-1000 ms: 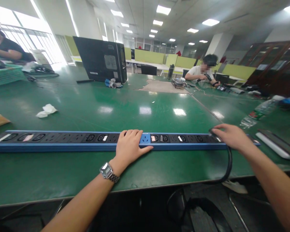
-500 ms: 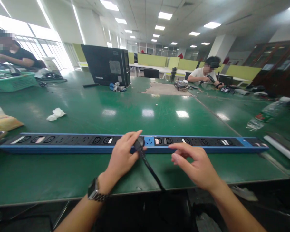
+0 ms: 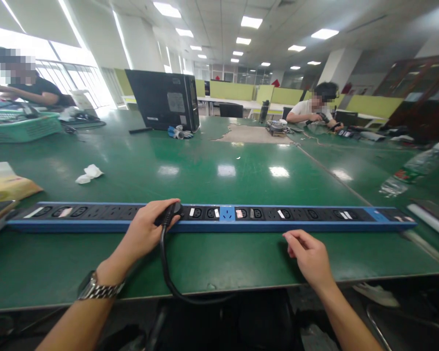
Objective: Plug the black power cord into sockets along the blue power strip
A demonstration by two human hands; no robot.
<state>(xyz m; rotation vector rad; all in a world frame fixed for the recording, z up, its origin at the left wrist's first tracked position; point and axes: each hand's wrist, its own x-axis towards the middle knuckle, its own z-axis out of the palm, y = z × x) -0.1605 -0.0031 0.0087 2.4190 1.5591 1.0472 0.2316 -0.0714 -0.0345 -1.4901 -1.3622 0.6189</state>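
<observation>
A long blue power strip (image 3: 205,226) with black socket sections lies across the table in front of me. My left hand (image 3: 142,229), wearing a metal-band watch (image 3: 98,286), is closed around a black power plug (image 3: 174,209) over the strip, left of its blue socket (image 3: 227,213). Whether the plug sits in a socket is hidden by the fingers. The plug's black cord (image 3: 165,263) loops down over the table edge. Off the strip's near side, my right hand (image 3: 309,253) hovers with thumb and fingers pinched together, and nothing shows in them.
A black computer case (image 3: 164,100) stands at the back with gloves (image 3: 179,132) beside it. White tissue (image 3: 89,173) and a green basket (image 3: 25,129) are on the left, a plastic bottle (image 3: 413,168) on the right. One person works at each far side.
My left hand has moved left along the strip with the plug, and the cord now bends in a loop. My right hand has drawn back slightly right and closed its fingers.
</observation>
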